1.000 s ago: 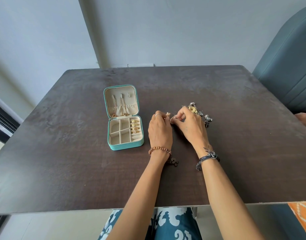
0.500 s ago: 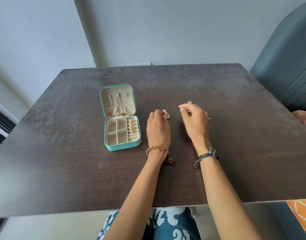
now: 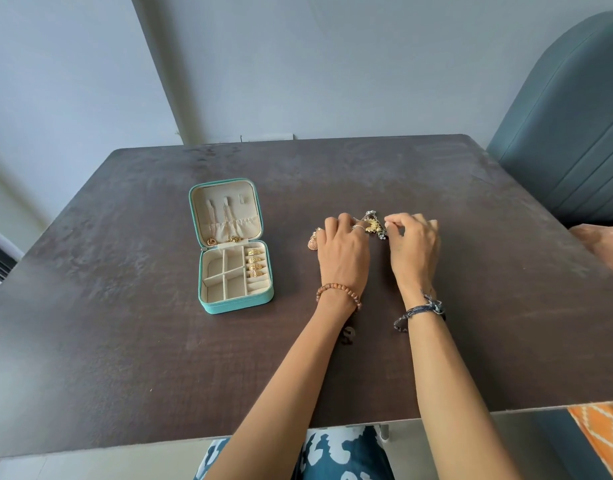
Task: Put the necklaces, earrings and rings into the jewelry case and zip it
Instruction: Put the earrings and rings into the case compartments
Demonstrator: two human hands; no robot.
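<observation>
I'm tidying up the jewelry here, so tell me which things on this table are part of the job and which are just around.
Job:
jewelry case, open
gold rings in its slots
necklaces in the lid
earring pile between left hand and right hand
shell earring

Just around:
table
blue chair

left hand: its fingers hide part of the jewelry pile.
right hand: what its fingers pinch is too small to tell.
second person's hand: cut off by right edge.
small dark object: half under left wrist, unidentifiable.
</observation>
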